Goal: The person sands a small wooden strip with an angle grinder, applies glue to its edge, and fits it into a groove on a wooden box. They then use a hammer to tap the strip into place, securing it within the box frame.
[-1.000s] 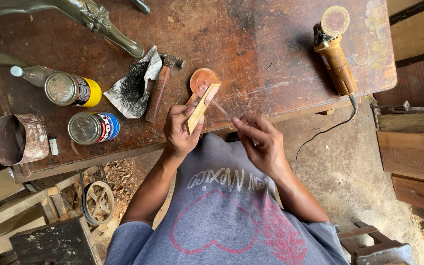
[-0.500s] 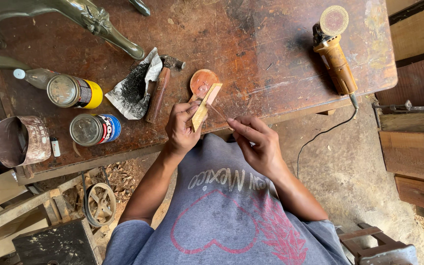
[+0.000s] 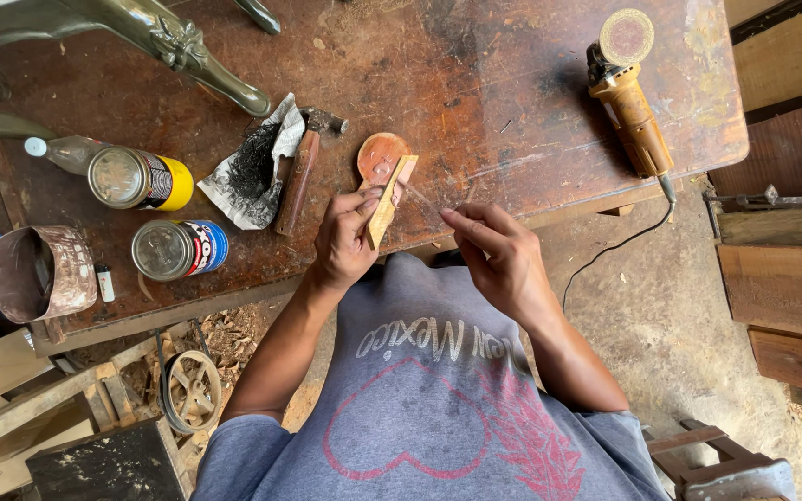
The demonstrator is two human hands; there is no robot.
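My left hand (image 3: 347, 237) grips a small flat strip of pale wood (image 3: 390, 193), held upright over the near edge of the worn brown workbench (image 3: 475, 102). My right hand (image 3: 494, 250) pinches a thin, nearly clear sliver or stick (image 3: 422, 196) between thumb and fingers, its tip pointing at the strip. Just beyond the strip a round reddish lid (image 3: 381, 156) lies on the bench. The two hands are a little apart.
A hammer (image 3: 303, 165) and crumpled paper with dark filings (image 3: 254, 167) lie left of the lid. Two cans (image 3: 146, 178) (image 3: 174, 249) and a bent metal cup (image 3: 39, 274) sit at left. An angle grinder (image 3: 626, 93) lies at right. Wood planks (image 3: 786, 288) stand right.
Both hands have lifted slightly toward the bench with the strip and sliver. The right hand has shifted a little to the right, away from the strip.
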